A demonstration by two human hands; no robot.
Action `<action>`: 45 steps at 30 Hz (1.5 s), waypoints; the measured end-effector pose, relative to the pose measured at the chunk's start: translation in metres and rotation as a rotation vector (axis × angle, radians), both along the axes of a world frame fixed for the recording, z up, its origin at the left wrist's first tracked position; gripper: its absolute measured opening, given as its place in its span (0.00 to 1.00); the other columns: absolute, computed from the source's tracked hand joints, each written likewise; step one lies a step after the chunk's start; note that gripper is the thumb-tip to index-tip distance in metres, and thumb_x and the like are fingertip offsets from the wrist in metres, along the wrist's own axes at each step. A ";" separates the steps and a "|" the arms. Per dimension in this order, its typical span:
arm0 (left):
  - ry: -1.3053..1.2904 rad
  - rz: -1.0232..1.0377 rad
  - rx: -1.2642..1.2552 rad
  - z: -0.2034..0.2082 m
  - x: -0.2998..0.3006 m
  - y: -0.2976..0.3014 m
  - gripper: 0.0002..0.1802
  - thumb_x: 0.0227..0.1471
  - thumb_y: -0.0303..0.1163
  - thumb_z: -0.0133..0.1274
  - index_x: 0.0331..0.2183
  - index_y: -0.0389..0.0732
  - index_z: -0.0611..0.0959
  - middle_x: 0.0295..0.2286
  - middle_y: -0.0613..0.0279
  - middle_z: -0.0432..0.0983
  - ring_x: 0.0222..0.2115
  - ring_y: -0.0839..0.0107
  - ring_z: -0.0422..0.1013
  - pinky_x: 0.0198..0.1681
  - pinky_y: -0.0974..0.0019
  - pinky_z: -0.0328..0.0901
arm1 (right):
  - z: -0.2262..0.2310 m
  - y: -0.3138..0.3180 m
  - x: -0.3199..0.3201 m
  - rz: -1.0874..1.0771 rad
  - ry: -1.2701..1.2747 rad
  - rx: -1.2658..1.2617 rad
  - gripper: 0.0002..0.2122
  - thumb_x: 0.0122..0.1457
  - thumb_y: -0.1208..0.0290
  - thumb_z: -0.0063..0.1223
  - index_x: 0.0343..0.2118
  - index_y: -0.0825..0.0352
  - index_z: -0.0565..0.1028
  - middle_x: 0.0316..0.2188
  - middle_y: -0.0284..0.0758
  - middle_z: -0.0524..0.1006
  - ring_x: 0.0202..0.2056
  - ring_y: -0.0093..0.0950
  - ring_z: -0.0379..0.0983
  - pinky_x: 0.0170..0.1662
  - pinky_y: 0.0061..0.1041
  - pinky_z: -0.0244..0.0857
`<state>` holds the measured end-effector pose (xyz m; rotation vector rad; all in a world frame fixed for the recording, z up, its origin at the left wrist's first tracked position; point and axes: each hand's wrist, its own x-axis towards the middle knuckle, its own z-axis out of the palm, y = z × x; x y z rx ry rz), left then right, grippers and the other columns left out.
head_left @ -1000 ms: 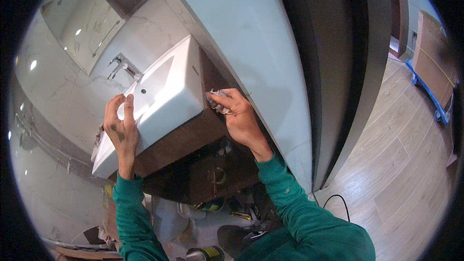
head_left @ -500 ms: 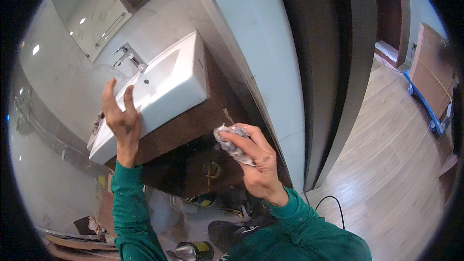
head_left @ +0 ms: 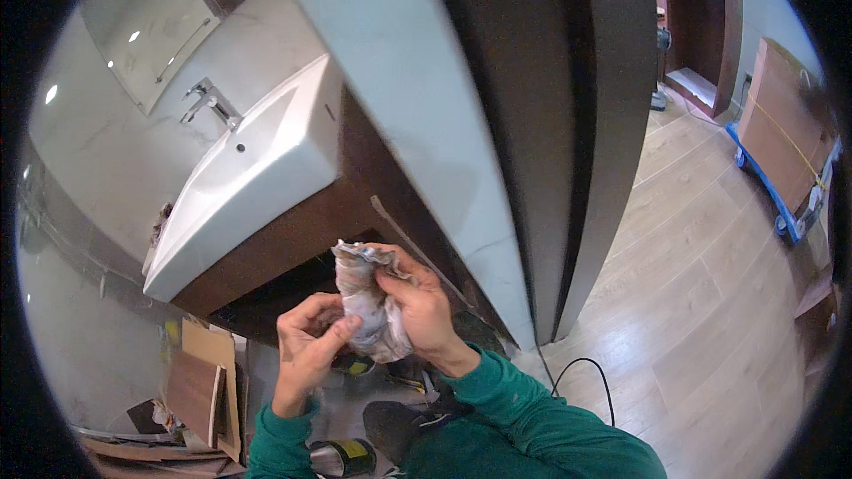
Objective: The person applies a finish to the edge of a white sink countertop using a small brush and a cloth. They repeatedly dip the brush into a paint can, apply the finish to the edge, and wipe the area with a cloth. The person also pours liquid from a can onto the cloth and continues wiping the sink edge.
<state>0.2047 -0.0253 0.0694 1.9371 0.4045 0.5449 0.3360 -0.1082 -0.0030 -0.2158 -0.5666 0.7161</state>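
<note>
A crumpled whitish-grey rag (head_left: 362, 297) with dirty smudges is stretched between my two hands, in front of the vanity. My right hand (head_left: 428, 309) grips its right side, thumb lying across the cloth. At the lower left edge, my left hand (head_left: 306, 344) pinches the rag between thumb and bent fingers. Behind them stands the white washbasin (head_left: 240, 191) with a chrome faucet (head_left: 213, 106), set on a dark brown cabinet (head_left: 257, 279). My hands hide part of the cabinet's dark opening.
Below are my dark shoe (head_left: 390, 424) and a can (head_left: 342, 458) with a yellow-green label. Boards (head_left: 197, 381) lean at lower left. A black cable (head_left: 603, 390) loops on the wood-look floor at right. Farther back, a blue dolly (head_left: 772, 200) carries a large cardboard piece (head_left: 781, 124).
My left hand has come down and right from beside the basin and taken hold of the rag. My right hand has moved left, and the rag is more spread out. The view has shifted.
</note>
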 end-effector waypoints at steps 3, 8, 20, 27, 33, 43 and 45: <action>0.006 0.090 0.079 -0.001 0.002 0.012 0.05 0.52 0.25 0.61 0.31 0.33 0.82 0.28 0.65 0.78 0.29 0.81 0.71 0.34 0.76 0.65 | -0.004 0.010 0.006 0.046 0.004 -0.040 0.12 0.67 0.74 0.44 0.51 0.67 0.73 0.43 0.28 0.78 0.44 0.18 0.71 0.51 0.21 0.65; -0.153 0.064 0.091 -0.002 0.012 0.018 0.08 0.51 0.24 0.60 0.35 0.33 0.80 0.35 0.61 0.79 0.31 0.80 0.71 0.37 0.75 0.65 | -0.002 0.007 0.018 -0.056 -0.127 -0.098 0.11 0.67 0.68 0.50 0.47 0.67 0.75 0.40 0.26 0.77 0.41 0.15 0.71 0.46 0.19 0.66; -0.179 0.103 0.035 0.031 0.016 0.018 0.18 0.47 0.20 0.52 0.43 0.29 0.78 0.36 0.53 0.81 0.34 0.74 0.76 0.40 0.72 0.69 | -0.043 0.092 0.058 -0.760 -0.321 -0.417 0.11 0.65 0.65 0.51 0.41 0.68 0.78 0.36 0.31 0.80 0.38 0.23 0.74 0.43 0.26 0.67; -0.242 0.189 0.039 0.039 -0.029 0.023 0.19 0.43 0.22 0.53 0.41 0.28 0.78 0.34 0.54 0.81 0.31 0.75 0.75 0.38 0.74 0.69 | 0.004 0.131 0.134 -1.290 -0.672 -0.466 0.13 0.67 0.66 0.43 0.43 0.66 0.79 0.40 0.34 0.81 0.39 0.26 0.74 0.46 0.30 0.68; -0.251 0.271 -0.004 0.026 -0.054 0.029 0.18 0.42 0.22 0.52 0.39 0.28 0.79 0.33 0.55 0.81 0.30 0.75 0.75 0.37 0.74 0.69 | 0.059 0.126 0.141 -0.618 -0.371 -0.197 0.19 0.69 0.61 0.37 0.44 0.70 0.79 0.44 0.40 0.80 0.41 0.30 0.75 0.47 0.31 0.69; -0.293 0.283 -0.081 0.005 -0.069 0.044 0.16 0.44 0.21 0.52 0.39 0.29 0.79 0.34 0.53 0.81 0.32 0.73 0.77 0.38 0.72 0.70 | 0.081 0.119 0.144 -0.509 -0.412 -0.573 0.39 0.65 0.39 0.31 0.40 0.81 0.79 0.40 0.53 0.79 0.44 0.40 0.73 0.52 0.36 0.62; -0.297 0.285 -0.114 0.001 -0.072 0.046 0.16 0.44 0.21 0.53 0.39 0.29 0.79 0.34 0.54 0.81 0.32 0.73 0.76 0.38 0.72 0.70 | 0.083 0.119 0.147 -0.495 -0.430 -0.594 0.40 0.65 0.38 0.29 0.39 0.81 0.79 0.41 0.54 0.79 0.45 0.41 0.73 0.53 0.37 0.61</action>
